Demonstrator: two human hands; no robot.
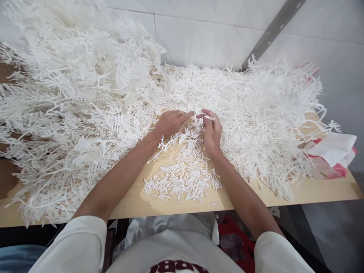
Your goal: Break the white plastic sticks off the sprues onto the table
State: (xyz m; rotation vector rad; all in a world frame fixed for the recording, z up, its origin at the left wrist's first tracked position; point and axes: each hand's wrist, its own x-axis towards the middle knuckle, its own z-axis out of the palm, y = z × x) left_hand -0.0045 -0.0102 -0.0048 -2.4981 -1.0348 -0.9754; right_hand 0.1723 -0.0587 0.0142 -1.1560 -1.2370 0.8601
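My right hand point(212, 132) is closed around a few small white branched plastic pieces point(201, 121), and thin white tips stick out between the fingers. Close beside it on the left, my left hand point(172, 123) has its fingers drawn together and reaching to the same pieces. What its fingertips pinch is too small to make out. Below both hands lies a loose heap of short white plastic sticks point(182, 176) on the wooden table. A single white branched sprig point(164, 144) rests by my left wrist.
A tall tangled pile of white branched plastic point(85, 76) covers the left of the table point(241, 201). Another pile point(261, 113) spreads over the right. A pink and white plastic bag point(331, 155) sits at the right end. Behind is a tiled wall point(199, 34) with a metal upright point(270, 34).
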